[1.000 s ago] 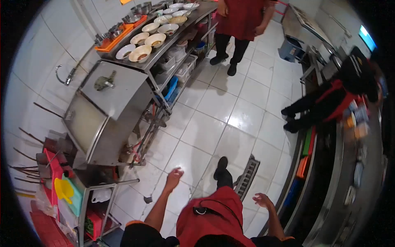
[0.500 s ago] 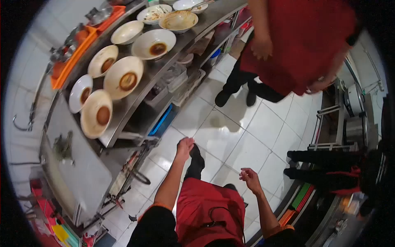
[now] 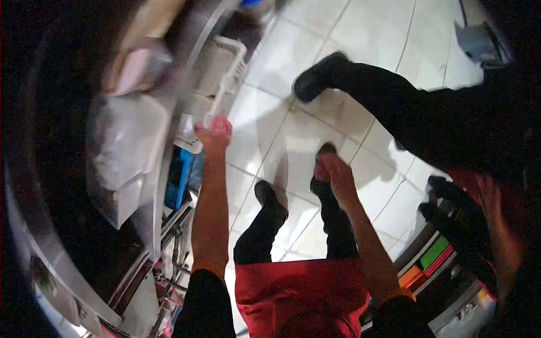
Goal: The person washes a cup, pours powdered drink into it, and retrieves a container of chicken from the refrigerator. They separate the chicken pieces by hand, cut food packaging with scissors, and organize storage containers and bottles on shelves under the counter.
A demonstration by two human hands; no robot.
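My left hand (image 3: 215,134) is stretched forward beside the white basket (image 3: 226,93) on the lower shelf; its thumb stands apart from the fingers and nothing shows in it. Whether it touches the basket is unclear. My right hand (image 3: 336,169) hangs above my right shoe, fingers extended and empty, a little blurred. A red apron (image 3: 298,296) covers my lap. Below the left hand, a blue container (image 3: 178,177) sits on the shelf.
A person in dark trousers (image 3: 389,96) stands close at the right, one shoe ahead of me. Clear plastic containers (image 3: 127,146) fill the metal shelving at left. Another person's dark shoes (image 3: 439,197) are at right, near green and orange items (image 3: 434,252). A grey bin (image 3: 480,45) stands at upper right.
The view has moved forward and down to the lower shelf; the bowls have left the frame. The person in front is now closer, at right. Both my hands appear higher in view.
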